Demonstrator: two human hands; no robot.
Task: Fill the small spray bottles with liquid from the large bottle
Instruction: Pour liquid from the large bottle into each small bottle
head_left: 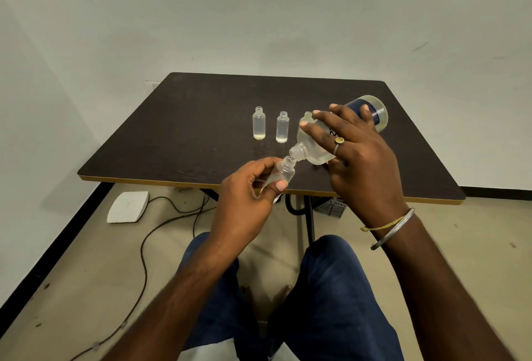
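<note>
Hands (244, 191) (362, 165) round small bottle (283, 173), large bottle (312, 145)

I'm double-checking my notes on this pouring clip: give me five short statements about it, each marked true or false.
1. The right hand tilts the large bottle neck-down. True.
2. The left hand holds a small bottle at the large bottle's mouth. True.
3. The standing bottles on the table wear spray caps. False: their necks are open.
4. The table is white. False: its top is dark brown.
5. A cable lies on the floor. True.
</note>
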